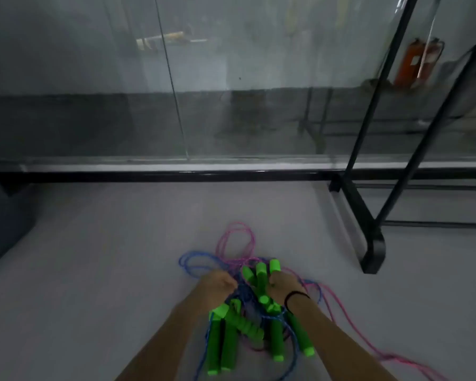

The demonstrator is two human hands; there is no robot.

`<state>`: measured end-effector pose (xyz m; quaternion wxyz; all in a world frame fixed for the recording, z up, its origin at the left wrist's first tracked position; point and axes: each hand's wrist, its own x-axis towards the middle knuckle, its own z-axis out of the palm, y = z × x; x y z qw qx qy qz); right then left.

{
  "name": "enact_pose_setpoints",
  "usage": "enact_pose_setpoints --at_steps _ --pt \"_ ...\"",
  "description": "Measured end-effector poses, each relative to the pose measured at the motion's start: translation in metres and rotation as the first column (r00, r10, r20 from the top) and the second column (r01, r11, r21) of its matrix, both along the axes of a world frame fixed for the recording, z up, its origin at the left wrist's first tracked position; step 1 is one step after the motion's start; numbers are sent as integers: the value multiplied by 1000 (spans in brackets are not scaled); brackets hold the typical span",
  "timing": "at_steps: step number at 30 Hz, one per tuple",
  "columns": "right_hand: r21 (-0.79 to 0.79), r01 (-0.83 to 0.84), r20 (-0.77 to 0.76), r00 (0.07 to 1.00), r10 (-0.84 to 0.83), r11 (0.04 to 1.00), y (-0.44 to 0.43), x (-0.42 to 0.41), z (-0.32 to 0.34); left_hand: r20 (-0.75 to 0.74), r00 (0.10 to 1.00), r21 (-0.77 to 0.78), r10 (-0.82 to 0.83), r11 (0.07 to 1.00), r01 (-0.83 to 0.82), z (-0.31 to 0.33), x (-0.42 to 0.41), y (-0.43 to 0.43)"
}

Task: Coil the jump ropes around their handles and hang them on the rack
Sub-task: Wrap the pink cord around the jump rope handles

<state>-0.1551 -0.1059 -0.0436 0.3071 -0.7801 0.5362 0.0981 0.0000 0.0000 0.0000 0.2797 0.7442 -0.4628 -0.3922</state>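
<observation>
A tangle of jump ropes lies on the pale floor in front of me, with several bright green handles (226,342) and loose blue cord (193,261) and pink cord (237,235). My left hand (217,284) is closed on cords at the left of the pile. My right hand (282,285), a black band on its wrist, is closed around green handles (261,273) that stick up past its fingers. The black metal rack (368,215) stands to the right, its foot on the floor.
A glass wall with a black base rail (176,176) runs across ahead. Pink cord (390,356) trails off to the lower right. Something dark (3,224) sits at the left edge. Orange cylinders (415,61) show behind the glass.
</observation>
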Motion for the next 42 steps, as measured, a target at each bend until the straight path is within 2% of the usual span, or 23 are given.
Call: enact_pose_setpoints --at_steps 2,6,9,15,18,20,28,38,42 --pt "58 112 3 994 -113 992 -2 1 -12 81 996 77 -33 997 27 -4 1 0" --pt "89 307 -5 951 -308 947 -1 11 -26 46 999 95 23 995 -27 -9 10 3" --pt "86 383 16 923 -385 920 -5 25 -38 15 999 64 52 997 -53 -9 20 2" --pt "143 367 -99 929 -356 919 -8 34 -53 -67 992 97 104 991 -97 -12 29 -5" --pt "182 340 -195 932 -305 922 -11 31 -54 -56 996 110 74 992 -68 -10 26 -7" --pt "169 354 -194 927 -321 920 -9 30 -53 -55 996 122 72 990 -65 -8 22 -9" --pt "88 391 20 919 -394 916 5 21 -39 -82 993 120 82 990 -72 -8 9 -19" --pt "94 299 365 877 -312 950 41 12 2 -84 992 77 96 993 -90 7 -7 -20" --pt "64 292 510 812 -282 954 49 12 29 -200 956 52 213 977 -206 17 -15 -25"
